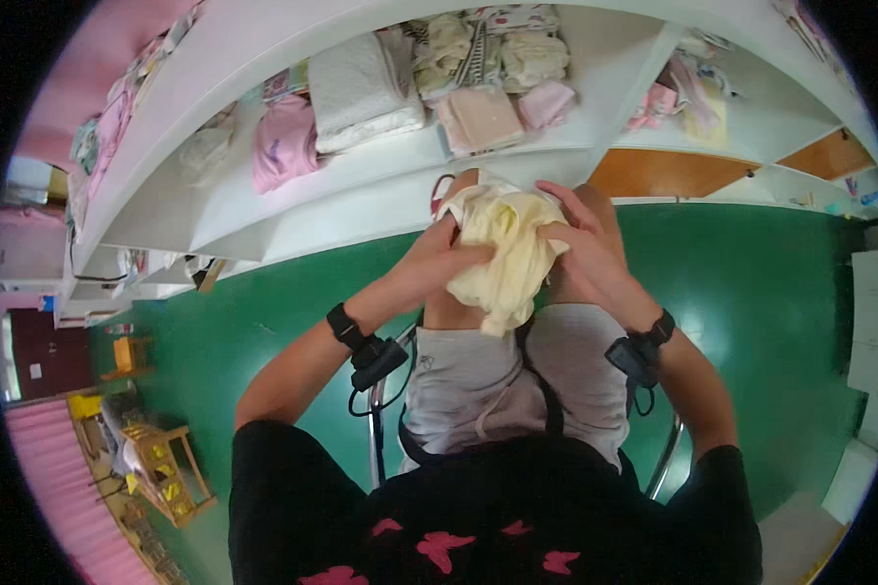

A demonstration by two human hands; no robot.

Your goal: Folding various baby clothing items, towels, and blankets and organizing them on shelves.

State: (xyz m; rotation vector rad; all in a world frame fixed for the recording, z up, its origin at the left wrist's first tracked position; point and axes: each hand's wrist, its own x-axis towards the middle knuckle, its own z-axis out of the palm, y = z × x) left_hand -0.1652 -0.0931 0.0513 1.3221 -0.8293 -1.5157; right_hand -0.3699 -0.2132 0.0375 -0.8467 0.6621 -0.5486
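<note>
A bunched pale yellow and white cloth garment (pixel 505 249) hangs between my two hands, just above my knees. My left hand (pixel 437 261) grips its left side, the thumb lying over the fabric. On the opposite side my right hand (pixel 585 242) holds it with the thumb pressed on top, and some fingers stretch out behind the cloth. What kind of garment it is cannot be made out from the folds. Its lower end droops over my light grey shorts (pixel 463 380).
Ahead stands a white shelf unit (pixel 351 210). It holds a folded white towel (pixel 361 93), a pink cloth bundle (pixel 285 143), a peach folded cloth (pixel 480 119) and an orange door (pixel 668 174). A wooden chair (pixel 171 473) is at the lower left on green floor (pixel 293 292).
</note>
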